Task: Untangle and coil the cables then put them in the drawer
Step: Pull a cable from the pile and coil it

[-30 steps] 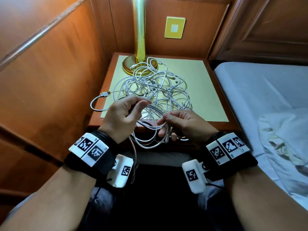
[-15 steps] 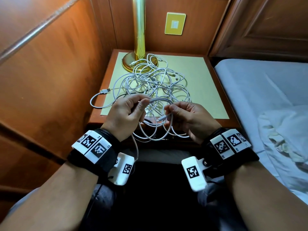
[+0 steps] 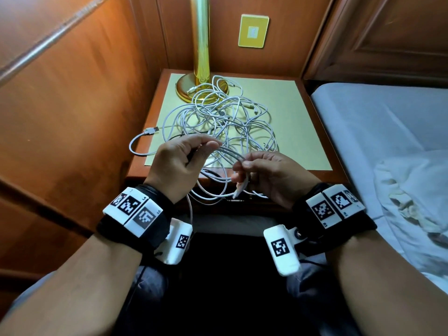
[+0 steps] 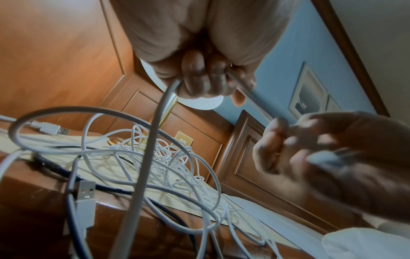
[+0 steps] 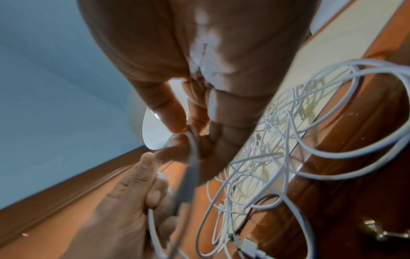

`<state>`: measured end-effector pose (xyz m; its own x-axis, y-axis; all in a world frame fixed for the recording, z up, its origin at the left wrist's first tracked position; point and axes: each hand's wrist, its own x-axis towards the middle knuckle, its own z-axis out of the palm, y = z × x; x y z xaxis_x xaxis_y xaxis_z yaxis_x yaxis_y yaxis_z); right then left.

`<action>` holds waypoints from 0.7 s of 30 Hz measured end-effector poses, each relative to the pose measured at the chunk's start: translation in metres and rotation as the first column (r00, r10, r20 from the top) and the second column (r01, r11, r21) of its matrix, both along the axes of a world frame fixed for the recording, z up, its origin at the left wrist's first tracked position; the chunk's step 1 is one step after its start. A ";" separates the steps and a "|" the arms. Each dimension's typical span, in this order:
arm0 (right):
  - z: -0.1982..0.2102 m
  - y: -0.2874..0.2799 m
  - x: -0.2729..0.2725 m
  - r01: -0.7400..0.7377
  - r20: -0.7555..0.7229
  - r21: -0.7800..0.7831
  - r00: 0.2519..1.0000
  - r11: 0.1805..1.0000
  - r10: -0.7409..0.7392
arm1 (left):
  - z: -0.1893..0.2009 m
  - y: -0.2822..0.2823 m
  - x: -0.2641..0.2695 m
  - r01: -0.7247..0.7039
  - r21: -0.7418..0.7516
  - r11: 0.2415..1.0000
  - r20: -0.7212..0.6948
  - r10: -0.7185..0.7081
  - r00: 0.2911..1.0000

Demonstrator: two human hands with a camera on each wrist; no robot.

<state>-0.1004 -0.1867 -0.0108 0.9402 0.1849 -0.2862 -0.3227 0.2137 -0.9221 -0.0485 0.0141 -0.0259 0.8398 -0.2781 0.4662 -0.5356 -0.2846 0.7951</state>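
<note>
Clearly, two hands are working one tangle of white cables [image 3: 218, 122], too knotted to count, lying on the nightstand [image 3: 315, 132] and spilling over its front edge; the left hand [image 3: 177, 166] is pinching a strand between thumb and fingers; the right hand [image 3: 271, 175] is curling round a plug end; one lamp [image 3: 201, 69] is standing behind; one drawer knob [image 5: 377, 231] is showing below.

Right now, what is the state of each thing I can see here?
Cables: tangled heap on the nightstand, loops hanging over its front edge.
Left hand: pinches a white cable.
Right hand: fingers curled around a cable end.
Nightstand: covered by a yellow mat.
Lamp: standing upright.
</note>
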 end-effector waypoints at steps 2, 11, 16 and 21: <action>0.004 -0.001 -0.002 0.001 -0.048 0.121 0.999 0.993 0.005 | 0.000 -0.001 0.000 0.010 0.025 1.000 0.038 -0.011 0.999; 0.012 0.006 -0.005 -0.065 -0.025 0.024 0.997 0.998 0.066 | -0.001 -0.003 0.000 0.024 0.059 0.998 0.135 -0.032 0.990; 0.011 0.000 -0.006 -0.029 -0.067 0.016 0.997 0.999 0.030 | -0.001 0.002 0.005 0.006 0.209 0.978 0.251 -0.060 0.966; 0.010 -0.004 -0.006 -0.077 -0.149 0.030 0.986 0.997 0.080 | 0.000 0.006 0.013 0.068 0.313 0.947 0.271 -0.158 0.950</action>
<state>-0.1068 -0.1912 -0.0012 0.8691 0.2650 -0.4177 -0.4739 0.2040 -0.8566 -0.0358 0.0201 -0.0255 0.6358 -0.5259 0.5649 -0.7713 -0.4070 0.4893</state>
